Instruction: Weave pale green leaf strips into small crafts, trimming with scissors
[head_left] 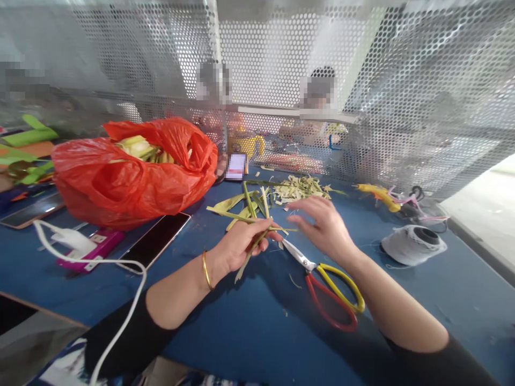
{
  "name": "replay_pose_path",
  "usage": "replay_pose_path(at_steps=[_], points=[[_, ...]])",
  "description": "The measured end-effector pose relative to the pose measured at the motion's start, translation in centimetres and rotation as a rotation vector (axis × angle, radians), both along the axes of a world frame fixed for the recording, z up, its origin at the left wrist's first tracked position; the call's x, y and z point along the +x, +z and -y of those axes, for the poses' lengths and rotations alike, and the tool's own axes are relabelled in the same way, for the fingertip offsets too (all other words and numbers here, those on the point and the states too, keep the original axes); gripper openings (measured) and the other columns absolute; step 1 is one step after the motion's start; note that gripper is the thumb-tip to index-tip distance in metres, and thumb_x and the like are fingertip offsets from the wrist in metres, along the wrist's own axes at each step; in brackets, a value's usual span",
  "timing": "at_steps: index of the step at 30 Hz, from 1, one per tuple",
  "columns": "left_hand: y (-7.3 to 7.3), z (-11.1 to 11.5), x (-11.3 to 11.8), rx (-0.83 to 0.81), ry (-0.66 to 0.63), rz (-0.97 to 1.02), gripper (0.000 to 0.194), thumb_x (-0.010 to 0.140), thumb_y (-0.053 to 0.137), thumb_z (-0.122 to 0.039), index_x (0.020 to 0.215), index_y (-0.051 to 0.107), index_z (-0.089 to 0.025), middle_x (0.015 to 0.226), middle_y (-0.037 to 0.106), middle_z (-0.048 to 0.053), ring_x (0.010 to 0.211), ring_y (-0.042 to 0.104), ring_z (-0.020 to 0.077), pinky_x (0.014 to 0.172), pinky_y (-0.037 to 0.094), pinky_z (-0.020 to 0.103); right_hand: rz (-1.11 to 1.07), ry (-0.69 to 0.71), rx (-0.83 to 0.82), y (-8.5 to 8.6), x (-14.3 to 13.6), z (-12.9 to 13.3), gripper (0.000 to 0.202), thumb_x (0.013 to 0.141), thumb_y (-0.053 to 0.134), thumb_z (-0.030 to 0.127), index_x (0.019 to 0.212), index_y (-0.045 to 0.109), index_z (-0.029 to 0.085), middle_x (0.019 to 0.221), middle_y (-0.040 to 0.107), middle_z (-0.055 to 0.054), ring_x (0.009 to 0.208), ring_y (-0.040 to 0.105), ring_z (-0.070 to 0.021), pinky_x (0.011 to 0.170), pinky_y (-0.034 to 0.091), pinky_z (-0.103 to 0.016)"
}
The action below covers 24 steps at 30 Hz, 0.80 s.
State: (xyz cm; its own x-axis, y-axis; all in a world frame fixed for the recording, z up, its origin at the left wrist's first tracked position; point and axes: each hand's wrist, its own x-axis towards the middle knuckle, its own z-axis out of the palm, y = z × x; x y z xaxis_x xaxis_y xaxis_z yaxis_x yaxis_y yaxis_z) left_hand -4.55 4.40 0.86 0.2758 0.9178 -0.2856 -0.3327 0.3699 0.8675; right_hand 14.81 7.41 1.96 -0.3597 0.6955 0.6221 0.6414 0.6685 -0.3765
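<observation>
My left hand (247,241), with a gold bangle at the wrist, pinches a bundle of crossed green leaf strips (252,206). Their ends stick out above and below the fingers. To the right, my right hand (322,222) hovers with its fingers apart, near a thin strip end and holding nothing. Scissors (308,264) with one yellow and one red handle lie below it on the blue table (249,332). A pile of pale leaf scraps (300,187) sits just beyond my hands.
At the left stands a red plastic bag (137,182) of plant stalks. A phone (156,241), a purple power strip (94,249) and a white cable (132,300) lie before it. A thread spool (412,245) stands right. Perforated metal panels (273,59) close the back; people sit behind.
</observation>
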Motion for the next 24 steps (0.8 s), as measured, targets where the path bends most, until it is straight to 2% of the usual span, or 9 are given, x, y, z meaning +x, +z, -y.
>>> replay_pose_path(at_steps=[3,7,9,12,14,16,20,22,24], points=[[-0.1,0.1,0.2,0.054,0.032,-0.067,0.015,0.077,0.071,-0.026,0.076,0.071,-0.012,0.061,0.068,0.004,0.037,0.041,0.0035,0.035,0.021,0.018,0.228,0.176,-0.071,0.1,-0.4,0.7,0.016,0.093,0.056,0.024,0.082,0.067,0.022,0.078,0.073,0.001,0.075,0.066,-0.0157,0.104,0.035,-0.043],[-0.1,0.4,0.2,0.074,-0.007,-0.148,0.014,0.074,0.071,-0.024,0.068,0.069,-0.012,0.06,0.069,0.005,0.037,0.042,0.0042,0.035,0.02,0.018,0.21,0.215,-0.12,0.3,-0.6,0.8,0.024,0.093,0.051,0.02,0.073,0.064,0.02,0.072,0.07,-0.001,0.071,0.062,-0.0146,0.094,0.039,-0.037],[-0.1,0.5,0.2,0.065,-0.049,-0.156,0.015,0.073,0.072,-0.025,0.066,0.068,-0.012,0.06,0.069,0.006,0.039,0.044,0.0046,0.035,0.021,0.018,0.108,0.173,-0.256,0.5,-0.7,0.8,0.024,0.091,0.051,0.026,0.071,0.064,0.02,0.071,0.068,-0.002,0.071,0.06,-0.0155,0.082,0.043,-0.033],[-0.1,0.8,0.2,0.081,-0.123,-0.158,0.019,0.072,0.074,-0.03,0.068,0.068,-0.012,0.062,0.07,0.006,0.039,0.045,0.0041,0.036,0.022,0.018,-0.15,0.094,-0.605,0.3,-1.4,0.8,0.03,0.086,0.052,0.042,0.07,0.062,0.019,0.067,0.063,-0.002,0.066,0.055,-0.0154,0.065,0.041,-0.028],[-0.3,0.9,0.4,0.078,-0.181,-0.154,0.023,0.075,0.072,-0.034,0.071,0.069,-0.012,0.063,0.071,0.007,0.039,0.046,0.0045,0.036,0.022,0.018,-0.331,0.087,-0.785,-0.3,-2.0,0.9,0.035,0.08,0.056,0.051,0.065,0.06,0.019,0.061,0.058,0.0,0.06,0.051,-0.0139,0.061,0.04,-0.027],[-0.5,1.0,0.6,0.06,-0.207,-0.156,0.023,0.079,0.068,-0.034,0.072,0.069,-0.012,0.062,0.07,0.007,0.038,0.046,0.0049,0.035,0.022,0.018,-0.453,0.086,-0.859,-0.9,-2.6,0.9,0.037,0.074,0.061,0.053,0.059,0.055,0.02,0.055,0.053,0.002,0.056,0.047,-0.0123,0.059,0.038,-0.027],[-0.8,0.9,0.9,0.009,-0.163,-0.182,0.016,0.08,0.066,-0.024,0.069,0.068,-0.012,0.057,0.068,0.005,0.036,0.043,0.0041,0.035,0.022,0.017,-0.421,-0.055,-0.745,-1.9,-2.8,0.9,0.036,0.075,0.059,0.047,0.052,0.049,0.021,0.049,0.046,0.004,0.05,0.041,-0.0112,0.053,0.033,-0.026],[-0.8,0.8,1.0,-0.034,-0.104,-0.151,0.016,0.081,0.066,-0.023,0.071,0.068,-0.012,0.058,0.068,0.005,0.038,0.048,0.0051,0.035,0.026,0.016,-0.291,-0.19,-0.487,-1.7,-2.4,1.1,0.033,0.081,0.056,0.041,0.056,0.052,0.02,0.052,0.05,0.002,0.052,0.042,-0.012,0.055,0.032,-0.027],[-0.6,0.6,0.9,-0.076,-0.029,-0.066,0.012,0.081,0.068,-0.023,0.078,0.07,-0.012,0.066,0.071,0.006,0.047,0.059,0.0086,0.04,0.037,0.016,-0.142,-0.24,-0.091,-1.2,-2.1,1.5,0.029,0.088,0.054,0.035,0.063,0.058,0.019,0.061,0.057,0.0,0.058,0.048,-0.0136,0.06,0.035,-0.029]])
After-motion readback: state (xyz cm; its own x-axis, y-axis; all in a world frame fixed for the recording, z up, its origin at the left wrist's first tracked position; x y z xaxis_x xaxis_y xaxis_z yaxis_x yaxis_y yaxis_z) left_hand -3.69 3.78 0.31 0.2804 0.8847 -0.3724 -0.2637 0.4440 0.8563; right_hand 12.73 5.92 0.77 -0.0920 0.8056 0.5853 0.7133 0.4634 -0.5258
